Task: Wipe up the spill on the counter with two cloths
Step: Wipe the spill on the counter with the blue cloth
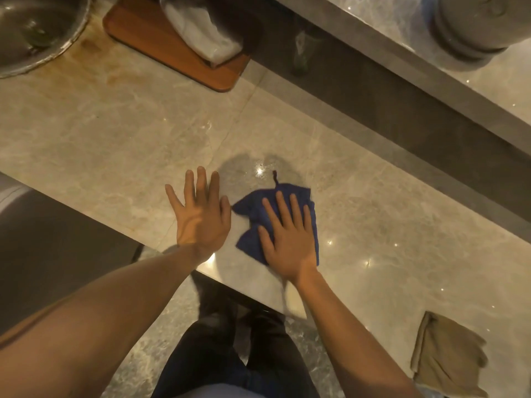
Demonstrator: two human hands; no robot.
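Observation:
A crumpled blue cloth (253, 214) lies on the marble counter (115, 133) near its front edge. My right hand (287, 234) presses flat on the cloth, fingers spread. A wet, darker patch of spill (253, 168) shines just beyond the cloth. My left hand (201, 214) rests flat on the bare counter to the left of the cloth, fingers apart, holding nothing. A folded tan cloth (448, 354) lies at the counter's front edge, far right.
A wooden board (178, 58) with a white wrapped bundle (201, 33) sits at the back. A metal sink bowl (37, 27) is at the far left. A raised ledge (431, 79) with a grey pot (482, 24) runs along the right.

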